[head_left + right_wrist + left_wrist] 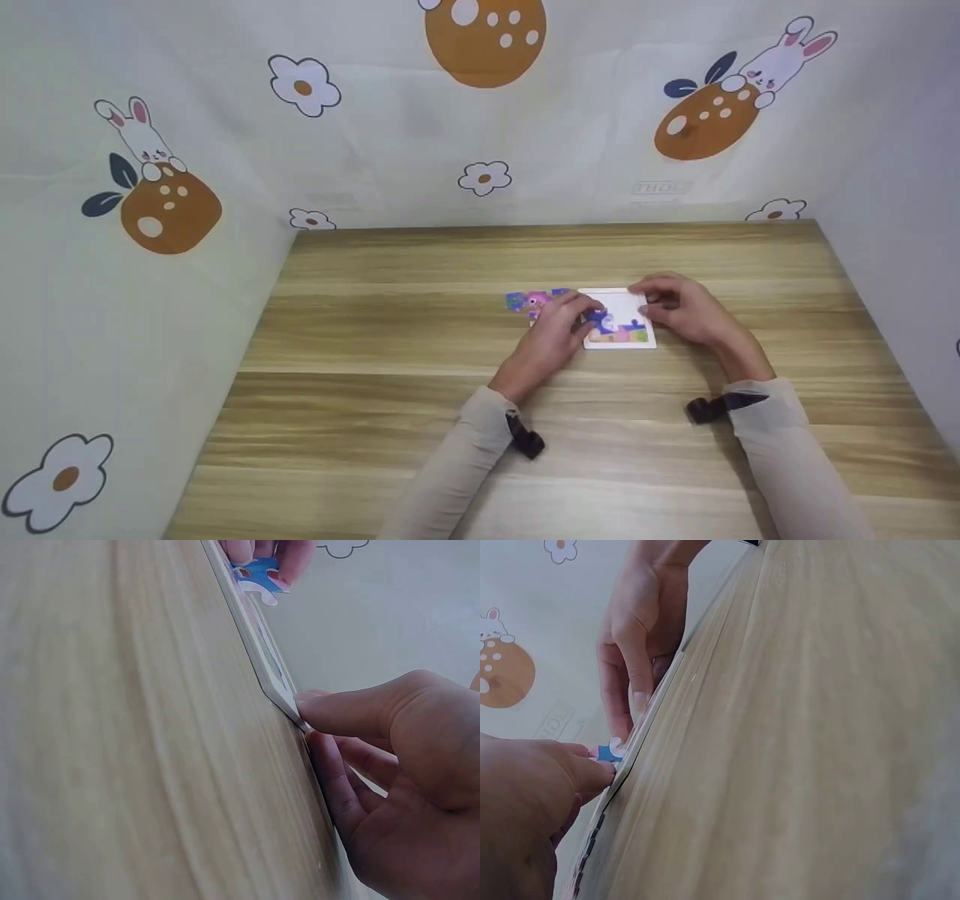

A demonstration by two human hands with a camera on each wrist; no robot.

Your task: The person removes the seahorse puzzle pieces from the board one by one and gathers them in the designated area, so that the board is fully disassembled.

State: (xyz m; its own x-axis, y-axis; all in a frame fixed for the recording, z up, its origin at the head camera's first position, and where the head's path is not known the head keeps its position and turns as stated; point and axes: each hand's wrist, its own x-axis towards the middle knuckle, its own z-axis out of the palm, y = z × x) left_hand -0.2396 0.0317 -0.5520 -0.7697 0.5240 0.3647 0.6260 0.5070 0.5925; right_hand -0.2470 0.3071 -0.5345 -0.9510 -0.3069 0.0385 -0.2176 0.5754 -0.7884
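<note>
A white square puzzle tray (pixel 621 300) lies on the table, with joined jigsaw pieces (pixel 622 335) along its near side. Between thumb and fingers, my left hand (pixel 551 334) pinches a blue jigsaw piece (pixel 259 574), held tilted over the tray's left part. My right hand (pixel 686 309) grips the tray's right edge, its thumb (pixel 337 711) on the rim in the right wrist view. More jigsaw pieces (pixel 534 301), blue and pink, lie left of the tray, partly hidden behind my left hand.
The wood-grain table (pixel 360 420) stretches out around the tray. Printed cloth walls (pixel 390 150) with rabbits, oranges and flowers stand behind it and at the sides. A black strap device sits on each sleeve cuff.
</note>
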